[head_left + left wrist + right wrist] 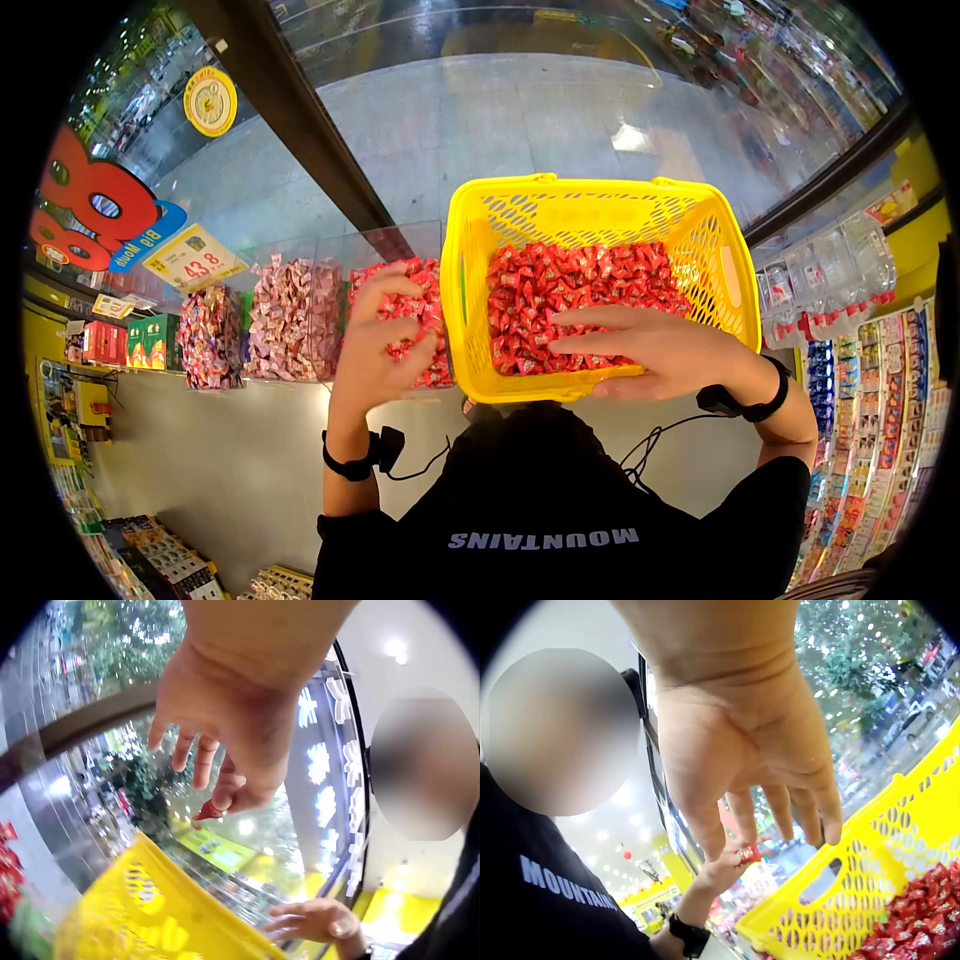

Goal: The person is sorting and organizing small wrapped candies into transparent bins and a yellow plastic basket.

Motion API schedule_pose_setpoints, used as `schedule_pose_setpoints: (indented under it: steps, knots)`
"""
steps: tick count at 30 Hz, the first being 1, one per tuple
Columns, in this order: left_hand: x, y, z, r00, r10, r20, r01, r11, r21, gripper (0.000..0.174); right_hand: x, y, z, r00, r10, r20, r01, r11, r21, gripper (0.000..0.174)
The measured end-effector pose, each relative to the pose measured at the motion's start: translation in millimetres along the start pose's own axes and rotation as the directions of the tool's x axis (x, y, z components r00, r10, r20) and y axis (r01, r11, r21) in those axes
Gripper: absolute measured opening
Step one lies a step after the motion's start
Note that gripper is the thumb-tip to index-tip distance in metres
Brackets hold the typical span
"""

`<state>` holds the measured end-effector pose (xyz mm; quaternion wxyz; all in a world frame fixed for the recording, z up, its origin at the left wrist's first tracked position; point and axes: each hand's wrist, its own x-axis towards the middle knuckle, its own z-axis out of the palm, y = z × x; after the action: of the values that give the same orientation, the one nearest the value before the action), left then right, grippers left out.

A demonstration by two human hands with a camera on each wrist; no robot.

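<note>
My left hand (382, 345) hovers just left of the basket, over the clear bin of red candies (432, 370). Between thumb and index finger it pinches one red wrapped candy (209, 811), also visible in the right wrist view. The other fingers are spread apart. My right hand (660, 350) is stretched over the near right part of a yellow plastic basket (745, 300), fingers extended and holding nothing. A heap of red wrapped candies (570, 290) covers the basket's bottom.
Bins of pink-wrapped candies (292, 325) and mixed candies (210, 335) line up to the left, with a price sign (195, 258) behind. A window (400, 110) stands beyond the basket. Stocked shelves (870, 420) and clear bottles (830, 275) are at the right.
</note>
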<state>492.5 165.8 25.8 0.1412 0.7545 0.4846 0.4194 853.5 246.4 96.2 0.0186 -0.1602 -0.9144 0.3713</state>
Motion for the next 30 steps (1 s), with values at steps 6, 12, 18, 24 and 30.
schedule_pose_setpoints:
  steps: [6, 12, 18, 24, 30]
  knots:
    - [-69, -94, 0, 0.981, -0.195, 0.009, 0.182, 0.932, 0.312, 0.020, 5, -7, 41, 0.955, 0.219, -0.202, -0.240, 0.967, -0.085, 0.058]
    - [-111, -154, 39, 0.930, -0.295, 0.221, 0.208, 0.914, 0.347, 0.020, 13, 7, 90, 0.887, 0.285, -0.363, -0.360, 0.920, -0.156, 0.052]
    - [-107, -147, 42, 0.920, -0.280, 0.273, 0.195, 0.933, 0.301, 0.022, 6, 9, 84, 0.847, 0.296, -0.441, -0.429, 0.871, -0.239, 0.047]
    - [-47, -87, 14, 0.997, -0.068, 0.040, 0.056, 0.970, 0.235, 0.028, 2, 0, 29, 0.849, 0.301, -0.435, -0.456, 0.833, -0.312, 0.041]
    - [11, -26, 24, 0.994, 0.083, 0.068, -0.093, 0.984, 0.154, 0.028, 30, 41, -16, 0.943, 0.253, -0.215, -0.322, 0.856, -0.404, 0.038]
